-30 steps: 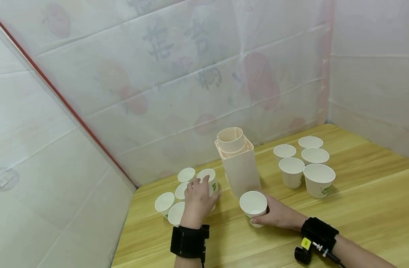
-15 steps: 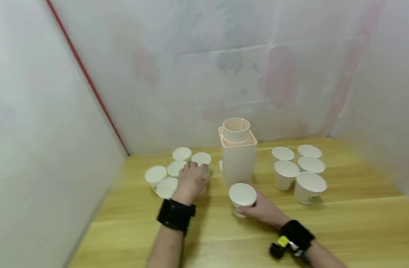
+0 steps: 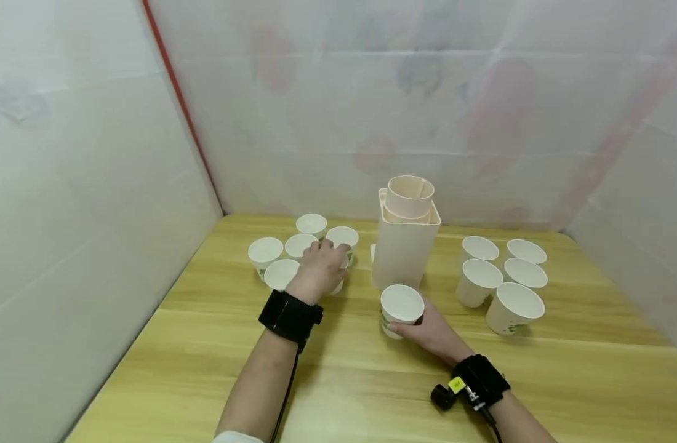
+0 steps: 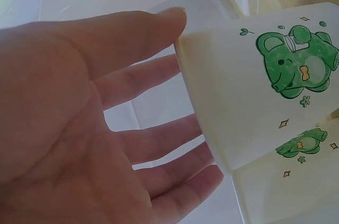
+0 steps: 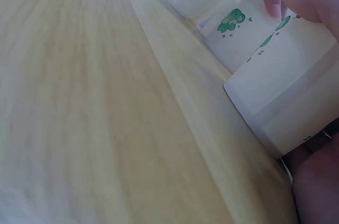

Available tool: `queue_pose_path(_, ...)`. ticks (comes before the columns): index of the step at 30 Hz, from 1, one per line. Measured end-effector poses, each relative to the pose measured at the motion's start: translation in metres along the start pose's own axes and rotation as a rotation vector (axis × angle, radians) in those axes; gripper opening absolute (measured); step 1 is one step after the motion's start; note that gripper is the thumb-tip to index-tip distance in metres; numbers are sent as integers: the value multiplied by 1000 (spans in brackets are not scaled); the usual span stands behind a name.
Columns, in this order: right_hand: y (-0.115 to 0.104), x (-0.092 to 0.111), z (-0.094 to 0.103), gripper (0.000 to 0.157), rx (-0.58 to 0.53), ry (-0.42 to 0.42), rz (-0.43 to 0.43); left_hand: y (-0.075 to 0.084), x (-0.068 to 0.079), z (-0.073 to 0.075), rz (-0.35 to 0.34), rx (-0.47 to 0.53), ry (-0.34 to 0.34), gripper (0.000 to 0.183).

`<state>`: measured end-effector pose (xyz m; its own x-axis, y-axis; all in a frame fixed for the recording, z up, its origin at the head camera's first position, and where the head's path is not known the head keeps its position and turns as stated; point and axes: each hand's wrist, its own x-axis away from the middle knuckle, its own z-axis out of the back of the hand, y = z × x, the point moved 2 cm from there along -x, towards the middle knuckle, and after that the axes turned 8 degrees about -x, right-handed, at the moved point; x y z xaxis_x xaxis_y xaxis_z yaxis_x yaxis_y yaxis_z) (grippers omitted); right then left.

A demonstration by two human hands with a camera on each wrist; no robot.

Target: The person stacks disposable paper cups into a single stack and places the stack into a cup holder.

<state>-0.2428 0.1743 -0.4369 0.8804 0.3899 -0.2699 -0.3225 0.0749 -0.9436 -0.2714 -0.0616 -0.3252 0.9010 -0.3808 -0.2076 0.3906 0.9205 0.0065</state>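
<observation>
In the head view my left hand point(image 3: 319, 267) reaches over the front right of the left group of white paper cups. It grips one paper cup point(image 4: 228, 97) near the rim, thumb on one side and fingers passing behind it; the cup has a green bear print. My right hand point(image 3: 435, 335) holds another paper cup point(image 3: 402, 304) around its side, thumb in front, upright in front of the cream container. The right wrist view shows this held cup point(image 5: 286, 86) low by the tabletop, its far side hidden.
A tall cream square container point(image 3: 402, 258) with a round tube point(image 3: 409, 200) inside stands at the back middle. Several upright cups, including one paper cup point(image 3: 281, 274), surround the left hand. Another group, with a paper cup point(image 3: 516, 307) in front, stands right. Sheeted walls border the wooden table point(image 3: 372, 394).
The head camera has tilted and shifted, so the whole scene sits differently in view. Both hands stay at the same cups, with no clear movement against the table.
</observation>
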Motion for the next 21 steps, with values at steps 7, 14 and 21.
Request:
queue_pose_path(7, 5, 6, 17, 65, -9, -74, -33, 15, -3, -11, 61, 13, 65, 47)
queue_pose_path(14, -2, 9, 16, 64, 34, -42, -74, 15, 0, -12, 24, 45, 97, 49)
queue_pose_path(21, -27, 7, 4, 62, 16, -42, -45, 10, -2, -6, 8, 91, 113, 46)
